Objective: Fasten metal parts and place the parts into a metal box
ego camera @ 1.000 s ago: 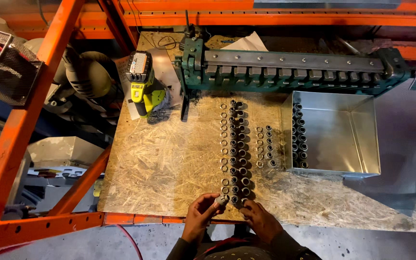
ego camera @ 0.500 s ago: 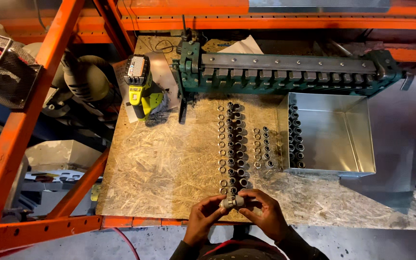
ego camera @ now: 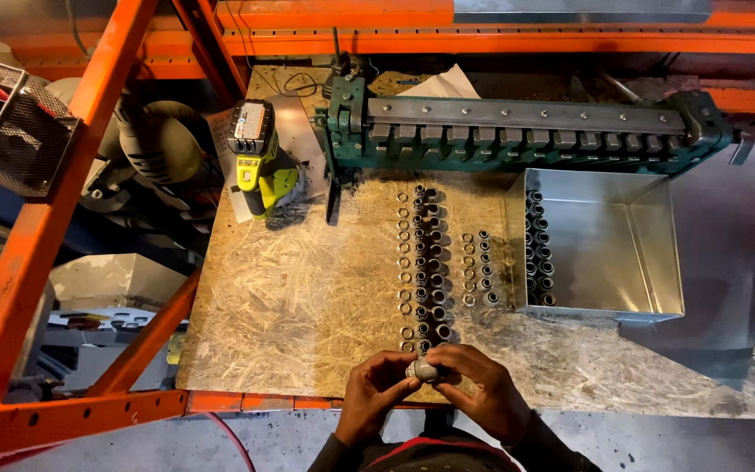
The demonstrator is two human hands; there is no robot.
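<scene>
Head view, looking down: at the bottom centre of the frame, my left hand (ego camera: 376, 395) and right hand (ego camera: 481, 391) meet, fingers of both pinched around one small grey metal fitting (ego camera: 422, 371) held just above the near edge of the chipboard bench (ego camera: 299, 306). Above them, rows of fittings (ego camera: 428, 262) run up the frame. A metal tray (ego camera: 609, 253) sits right, a yellow-green drill (ego camera: 259, 162) upper left.

Seen from above, a worker's bare left hand (ego camera: 376, 395) and right hand (ego camera: 481, 391), without gloves or rings, emerge from dark long sleeves (ego camera: 542, 446), part of a dark top whose front is edged by a curved red band (ego camera: 434, 444).
</scene>
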